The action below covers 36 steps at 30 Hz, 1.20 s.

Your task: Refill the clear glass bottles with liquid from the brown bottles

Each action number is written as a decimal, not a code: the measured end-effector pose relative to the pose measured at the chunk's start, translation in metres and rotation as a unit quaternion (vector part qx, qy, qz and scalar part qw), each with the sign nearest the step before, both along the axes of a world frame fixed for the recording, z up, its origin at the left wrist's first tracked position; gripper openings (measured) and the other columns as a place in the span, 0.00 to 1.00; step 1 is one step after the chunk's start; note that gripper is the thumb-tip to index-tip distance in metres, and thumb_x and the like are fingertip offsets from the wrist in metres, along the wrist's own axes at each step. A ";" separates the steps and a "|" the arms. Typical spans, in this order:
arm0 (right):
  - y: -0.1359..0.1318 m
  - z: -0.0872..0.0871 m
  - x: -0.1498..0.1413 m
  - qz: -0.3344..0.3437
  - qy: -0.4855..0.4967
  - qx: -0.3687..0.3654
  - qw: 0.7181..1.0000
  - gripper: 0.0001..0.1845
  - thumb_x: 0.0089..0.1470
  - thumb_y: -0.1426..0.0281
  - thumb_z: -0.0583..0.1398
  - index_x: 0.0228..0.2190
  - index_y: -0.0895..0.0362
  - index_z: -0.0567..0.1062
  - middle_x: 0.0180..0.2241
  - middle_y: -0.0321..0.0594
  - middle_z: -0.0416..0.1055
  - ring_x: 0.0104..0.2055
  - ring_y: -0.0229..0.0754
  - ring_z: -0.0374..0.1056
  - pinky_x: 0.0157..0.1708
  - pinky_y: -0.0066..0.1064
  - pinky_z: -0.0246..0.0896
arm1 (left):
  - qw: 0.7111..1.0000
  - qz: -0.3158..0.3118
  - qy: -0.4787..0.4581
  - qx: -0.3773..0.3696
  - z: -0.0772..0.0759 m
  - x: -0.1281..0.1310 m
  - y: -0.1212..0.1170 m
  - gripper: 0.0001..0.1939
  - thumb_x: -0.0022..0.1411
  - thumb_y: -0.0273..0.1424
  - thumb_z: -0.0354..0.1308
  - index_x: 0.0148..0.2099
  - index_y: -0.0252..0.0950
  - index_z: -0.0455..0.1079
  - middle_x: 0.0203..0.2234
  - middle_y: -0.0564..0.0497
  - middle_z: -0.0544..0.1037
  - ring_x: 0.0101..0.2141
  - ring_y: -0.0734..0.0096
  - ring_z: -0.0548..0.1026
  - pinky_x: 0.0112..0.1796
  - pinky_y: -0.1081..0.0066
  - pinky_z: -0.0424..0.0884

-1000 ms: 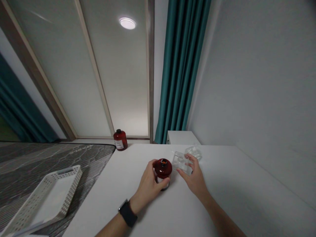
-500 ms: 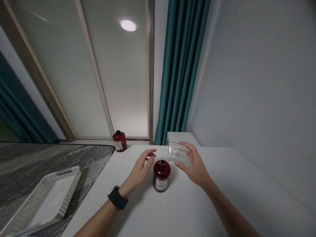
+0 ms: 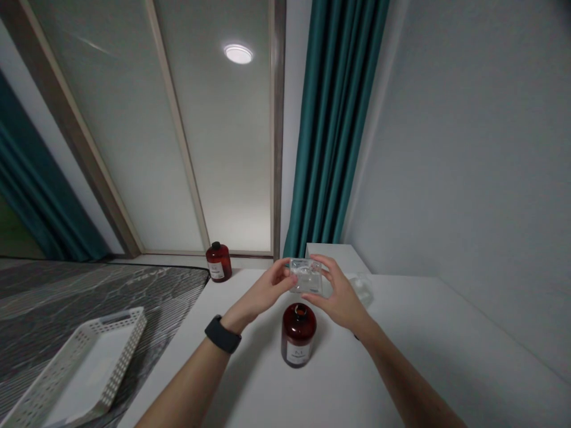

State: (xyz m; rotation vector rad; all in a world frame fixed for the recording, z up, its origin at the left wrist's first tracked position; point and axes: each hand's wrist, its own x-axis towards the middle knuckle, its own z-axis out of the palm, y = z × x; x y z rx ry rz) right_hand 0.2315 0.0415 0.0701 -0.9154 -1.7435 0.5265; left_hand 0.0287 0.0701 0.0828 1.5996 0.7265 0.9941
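Observation:
Both my hands are on a clear rectangular container (image 3: 306, 277), held up above the table just beyond a dark red bottle. My left hand (image 3: 272, 288), with a dark watch on the wrist, grips its left side with thumb and fingers. From the right, my right hand (image 3: 336, 297) is closed around the other side. The dark red bottle (image 3: 298, 334) stands upright on the white table, its mouth uncapped and a white label facing me. Another clear object (image 3: 362, 289) lies behind my right hand, partly hidden; its kind is unclear.
A second red bottle (image 3: 218, 262) with a black cap stands at the table's far left corner. A white perforated basket (image 3: 120, 356) rests on the grey patterned surface at left. A small dark item (image 3: 356, 337) shows beside my right wrist. A white cabinet (image 3: 336, 257) is beyond the table.
My left hand has moved right and up and taken hold of the clear container. My right hand has brought it slightly left. The view has shifted a little.

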 end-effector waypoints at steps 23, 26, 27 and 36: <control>-0.015 -0.009 -0.006 0.122 -0.191 -0.195 0.954 0.36 0.30 0.65 0.76 0.45 0.49 0.75 0.41 0.38 0.79 0.39 0.52 0.75 0.37 0.40 0.70 | 0.996 0.080 0.025 0.020 -0.005 -0.035 0.026 0.28 0.64 0.41 0.61 0.62 0.38 0.60 0.37 0.48 0.75 0.39 0.64 0.73 0.41 0.65 0.67; -0.013 -0.011 -0.007 0.112 -0.180 -0.204 0.956 0.35 0.34 0.66 0.75 0.46 0.49 0.72 0.42 0.38 0.78 0.42 0.53 0.74 0.41 0.42 0.69 | 0.997 0.080 0.016 0.017 -0.005 -0.032 0.024 0.28 0.64 0.40 0.61 0.62 0.37 0.60 0.37 0.48 0.75 0.39 0.64 0.73 0.41 0.65 0.68; -0.011 -0.011 -0.006 0.109 -0.174 -0.209 0.956 0.35 0.35 0.67 0.75 0.47 0.49 0.71 0.43 0.39 0.78 0.43 0.53 0.74 0.43 0.43 0.69 | 0.997 0.081 0.013 0.017 -0.004 -0.031 0.024 0.28 0.64 0.40 0.61 0.62 0.37 0.60 0.37 0.48 0.75 0.39 0.64 0.73 0.41 0.65 0.68; 0.009 -0.026 -0.001 0.089 -0.094 -0.220 0.967 0.48 0.35 0.70 0.74 0.57 0.53 0.65 0.54 0.48 0.74 0.54 0.55 0.72 0.58 0.51 0.63 | 0.992 0.119 0.000 0.038 -0.007 -0.029 0.028 0.29 0.64 0.41 0.60 0.63 0.37 0.59 0.39 0.49 0.74 0.38 0.67 0.71 0.39 0.67 0.68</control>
